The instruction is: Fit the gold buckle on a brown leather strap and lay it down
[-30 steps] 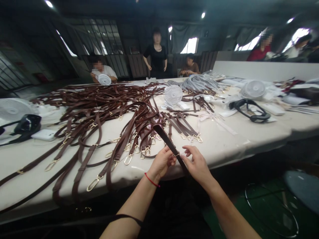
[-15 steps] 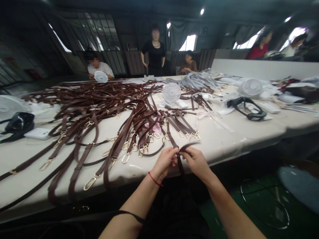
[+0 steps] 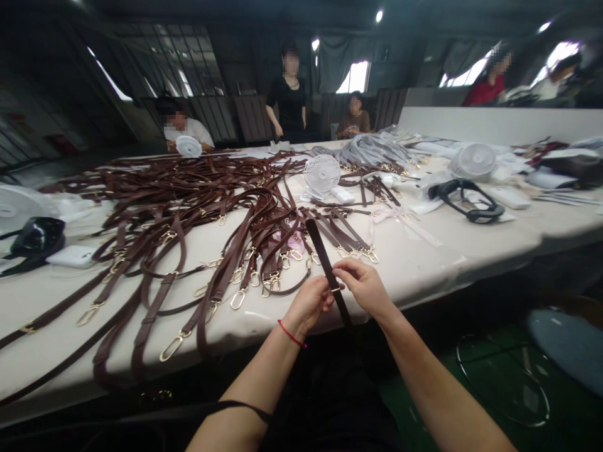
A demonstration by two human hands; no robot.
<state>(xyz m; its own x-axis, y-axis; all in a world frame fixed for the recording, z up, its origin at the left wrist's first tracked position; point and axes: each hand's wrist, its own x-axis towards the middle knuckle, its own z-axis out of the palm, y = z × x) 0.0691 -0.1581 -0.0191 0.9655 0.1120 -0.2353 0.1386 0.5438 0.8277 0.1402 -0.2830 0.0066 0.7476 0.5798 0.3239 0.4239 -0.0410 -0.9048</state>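
Near the table's front edge, my left hand [image 3: 311, 302] pinches a dark brown strap [image 3: 321, 248] beside a small gold buckle [image 3: 335, 289]. My right hand [image 3: 362, 284] has its fingers closed at the strap's other side, just above the buckle. One end of the strap points up and away over the table; the rest hangs down past the edge. To the left lies a large pile of brown straps [image 3: 188, 182], many with gold oval clasps [image 3: 172, 345]. Shorter strap pieces [image 3: 346, 232] with gold clasps lie beyond my hands.
On the table [image 3: 414, 270] stand white fans [image 3: 322, 174], with black goggles [image 3: 466, 199] at right and a dark glossy object [image 3: 38, 242] at left. Grey bundled straps [image 3: 374, 150] lie at the back. Several people are beyond the table. A stool [image 3: 565, 345] is at lower right.
The strap's free end, which was curled to the right over my right hand, now stretches up and away to the left. My right hand has shifted slightly up and left.
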